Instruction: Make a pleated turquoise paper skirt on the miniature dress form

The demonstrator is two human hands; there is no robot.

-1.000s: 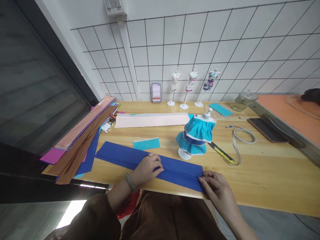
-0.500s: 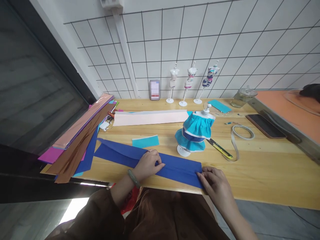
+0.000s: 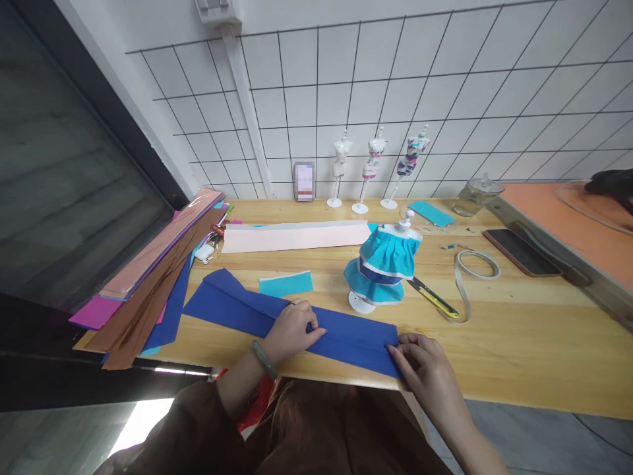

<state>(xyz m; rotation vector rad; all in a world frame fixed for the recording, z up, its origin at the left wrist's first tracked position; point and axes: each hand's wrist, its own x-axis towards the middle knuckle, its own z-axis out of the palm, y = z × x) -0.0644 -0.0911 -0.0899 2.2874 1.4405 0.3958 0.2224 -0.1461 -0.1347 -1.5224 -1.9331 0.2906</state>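
A long strip of blue crepe paper [image 3: 346, 327] lies folded lengthwise along the table's front edge. My left hand [image 3: 297, 328] rests on its middle, fingers curled and thumb and forefinger pinching at the fold. At the strip's right end, my right hand [image 3: 425, 363] grips the edge between thumb and fingertips. Just behind the strip stands a small dress form [image 3: 388, 264] wearing a turquoise ruffled dress with a dark blue waistband. A short turquoise paper piece [image 3: 285, 284] lies behind my left hand.
Coloured paper strips [image 3: 148, 277] are piled at the left. A pale pink strip [image 3: 297, 237] lies farther back. To the right are a yellow utility knife [image 3: 435, 300], a tape roll [image 3: 478, 264] and a dark phone [image 3: 521, 252]. Three mini dress forms [image 3: 374, 165] stand by the wall.
The upper layer at the strip's left end has lifted and shifted, showing a raised fold. Both hands keep nearly the same places on the paper. The camera view has tilted slightly.
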